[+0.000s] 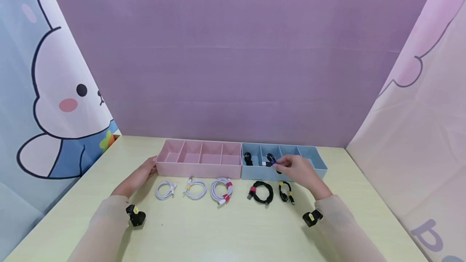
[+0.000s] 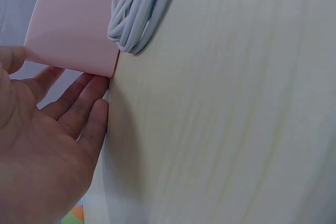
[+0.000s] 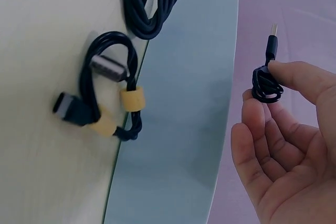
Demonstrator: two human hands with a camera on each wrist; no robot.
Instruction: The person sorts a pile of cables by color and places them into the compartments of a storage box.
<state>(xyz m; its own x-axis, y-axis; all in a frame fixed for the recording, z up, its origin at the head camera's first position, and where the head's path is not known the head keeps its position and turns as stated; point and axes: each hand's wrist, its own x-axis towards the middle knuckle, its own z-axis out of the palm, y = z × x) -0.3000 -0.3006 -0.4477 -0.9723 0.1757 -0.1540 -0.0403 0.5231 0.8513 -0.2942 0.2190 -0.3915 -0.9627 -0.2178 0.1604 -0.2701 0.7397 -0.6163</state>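
Observation:
My right hand (image 1: pixel 300 172) pinches a small coiled black USB cable (image 3: pixel 266 86) between thumb and fingertips, above the second compartment from the left of the blue divided box (image 1: pixel 269 173). Its metal plug points up in the right wrist view. Another black cable (image 1: pixel 248 159) lies in that box's leftmost compartment. At the far left, my left hand (image 1: pixel 141 174) touches the end wall of the pink divided box (image 1: pixel 198 170), fingers fairly straight. The pink box's compartments hold nothing visible. The two boxes stand end to end.
In front of the pink box lie three coiled white cables, the rightmost a white cable (image 1: pixel 231 189) with red ties. Before the blue box are a black cable with a red tie (image 1: pixel 270 194) and a smaller yellow-tied cable (image 3: pixel 84 85). Behind stands a purple backdrop (image 1: pixel 233 60).

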